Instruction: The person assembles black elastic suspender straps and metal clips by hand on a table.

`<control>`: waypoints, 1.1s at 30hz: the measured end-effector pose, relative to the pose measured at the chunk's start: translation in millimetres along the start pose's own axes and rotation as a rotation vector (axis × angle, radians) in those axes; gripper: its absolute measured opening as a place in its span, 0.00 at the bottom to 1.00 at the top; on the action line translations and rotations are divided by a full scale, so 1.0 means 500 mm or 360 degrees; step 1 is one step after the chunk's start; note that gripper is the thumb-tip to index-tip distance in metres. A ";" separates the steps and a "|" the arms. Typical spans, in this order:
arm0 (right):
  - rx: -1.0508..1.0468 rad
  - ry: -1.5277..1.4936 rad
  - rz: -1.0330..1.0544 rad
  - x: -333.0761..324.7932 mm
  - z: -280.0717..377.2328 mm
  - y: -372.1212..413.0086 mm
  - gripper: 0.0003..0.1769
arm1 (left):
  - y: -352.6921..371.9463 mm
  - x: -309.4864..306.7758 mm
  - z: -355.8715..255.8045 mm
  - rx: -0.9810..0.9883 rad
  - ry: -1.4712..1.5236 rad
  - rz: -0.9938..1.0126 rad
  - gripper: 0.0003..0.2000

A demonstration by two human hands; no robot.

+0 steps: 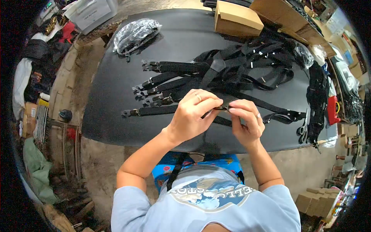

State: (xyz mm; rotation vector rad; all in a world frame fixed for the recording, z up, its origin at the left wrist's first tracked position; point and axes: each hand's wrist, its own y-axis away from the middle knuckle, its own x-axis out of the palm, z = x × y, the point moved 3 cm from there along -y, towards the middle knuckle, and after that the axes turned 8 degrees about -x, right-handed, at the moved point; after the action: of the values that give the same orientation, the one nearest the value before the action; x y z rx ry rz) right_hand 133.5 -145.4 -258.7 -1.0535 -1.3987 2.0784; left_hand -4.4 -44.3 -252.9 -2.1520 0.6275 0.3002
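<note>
- Suspenders (183, 68), black, are spread in a loose pile over the center and upper right of the frame, on a dark table (116, 92). The longer straps run roughly sideways, their metal clips (152, 66) pointing left; others cross at a slant toward the right edge.
- Both bare forearms rise from the bottom of the frame, elbows bent outward, and converge until the hands nearly meet at center, above the straps.
- A cardboard box (237, 21) sits at the upper center; a clear plastic bag (137, 34) lies upper left, apart from the straps.
- Left hand (193, 112): knuckles up, fingers curled, thumb and forefinger pinching one end of a small dark piece (222, 108).
- Right hand (247, 118): wrist raised, fingers bent inward, tips pinching the other end.
- Scissors (303, 130) lie at the right, handles toward the bottom.
- The small piece's long axis runs roughly left to right; its facing cannot be told.
</note>
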 end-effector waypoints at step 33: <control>-0.0267 -0.0089 0.0378 -0.011 -0.013 0.006 0.25 | 0.002 0.031 0.004 0.0409 -0.0007 0.0098 0.13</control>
State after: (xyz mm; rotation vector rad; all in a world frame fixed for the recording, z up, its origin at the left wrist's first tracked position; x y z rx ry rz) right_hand 142.2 -146.6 -260.6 -1.2940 -1.5647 2.2002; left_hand 8.2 -48.4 -261.0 -1.8883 0.6917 0.2434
